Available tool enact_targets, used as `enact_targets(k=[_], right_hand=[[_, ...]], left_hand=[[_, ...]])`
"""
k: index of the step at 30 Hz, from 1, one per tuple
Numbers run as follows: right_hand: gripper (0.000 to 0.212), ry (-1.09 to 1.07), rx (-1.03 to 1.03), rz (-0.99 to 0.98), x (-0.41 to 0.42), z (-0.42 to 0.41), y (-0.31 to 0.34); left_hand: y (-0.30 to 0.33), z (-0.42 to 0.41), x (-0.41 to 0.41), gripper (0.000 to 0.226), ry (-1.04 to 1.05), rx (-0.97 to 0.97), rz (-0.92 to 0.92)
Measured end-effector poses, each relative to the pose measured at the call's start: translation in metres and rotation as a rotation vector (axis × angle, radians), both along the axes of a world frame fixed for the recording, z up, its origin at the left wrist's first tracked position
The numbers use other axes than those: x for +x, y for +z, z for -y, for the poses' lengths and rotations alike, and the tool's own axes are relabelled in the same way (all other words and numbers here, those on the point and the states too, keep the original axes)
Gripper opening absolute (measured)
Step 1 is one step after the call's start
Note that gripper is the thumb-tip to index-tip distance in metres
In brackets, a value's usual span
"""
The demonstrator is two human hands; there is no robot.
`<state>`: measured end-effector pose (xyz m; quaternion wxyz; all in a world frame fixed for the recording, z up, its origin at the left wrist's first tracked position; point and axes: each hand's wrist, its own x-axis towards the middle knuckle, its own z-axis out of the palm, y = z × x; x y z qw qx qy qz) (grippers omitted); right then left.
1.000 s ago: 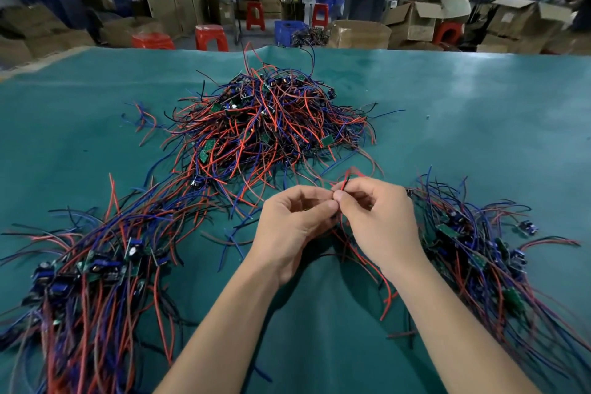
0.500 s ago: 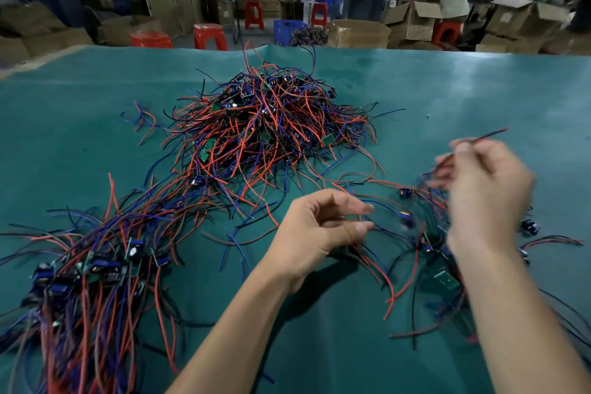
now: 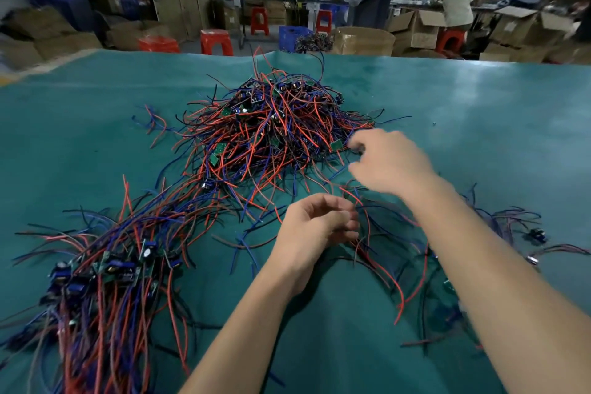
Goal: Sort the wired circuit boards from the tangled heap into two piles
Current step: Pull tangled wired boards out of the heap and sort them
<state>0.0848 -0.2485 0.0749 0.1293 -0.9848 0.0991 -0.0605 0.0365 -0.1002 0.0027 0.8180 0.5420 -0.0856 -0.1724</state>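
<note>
The tangled heap (image 3: 271, 131) of red, blue and black wires with small green circuit boards lies mid-table. A sorted pile (image 3: 105, 269) of boards with blue parts stretches along the near left. A second pile (image 3: 531, 233) lies at the right, mostly hidden behind my right forearm. My right hand (image 3: 390, 163), blurred by motion, reaches over the heap's right edge near a green board (image 3: 335, 145), thumb and fingers apart with nothing plainly between them. My left hand (image 3: 316, 227) hovers loosely curled over loose wires (image 3: 367, 233) in front of the heap, holding nothing that I can make out.
The teal table cover (image 3: 479, 112) runs to a far edge. Beyond it stand cardboard boxes (image 3: 364, 40), red stools (image 3: 217, 41), a blue crate (image 3: 294, 37) and people working at benches (image 3: 457, 0).
My right hand carried a wired board right to the right pile, let it go, and has swung back left to the heap's edge. My left hand stayed in place, its pinch loosened.
</note>
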Motion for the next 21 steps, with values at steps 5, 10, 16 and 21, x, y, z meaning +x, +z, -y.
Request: enact_targets(k=[5,10,16,21], right_hand=[[0.056,0.027,0.276,-0.088,0.065,-0.015,-0.023],[0.005,-0.066,0.553,0.195,0.059,-0.006,-0.035],[0.015,0.068,1.052,0.375,-0.029,0.004,-0.027],[0.023,0.146,1.342,0.296,-0.077,-0.002,-0.042]], left_hand=[[0.001,-0.001,0.001,0.014,0.006,0.037,-0.022],[0.002,-0.001,0.001,0.014,0.024,0.049,-0.037],[0.003,0.0,0.004,0.017,0.051,-0.014,-0.112],[0.006,0.002,0.003,0.032,0.044,-0.057,-0.152]])
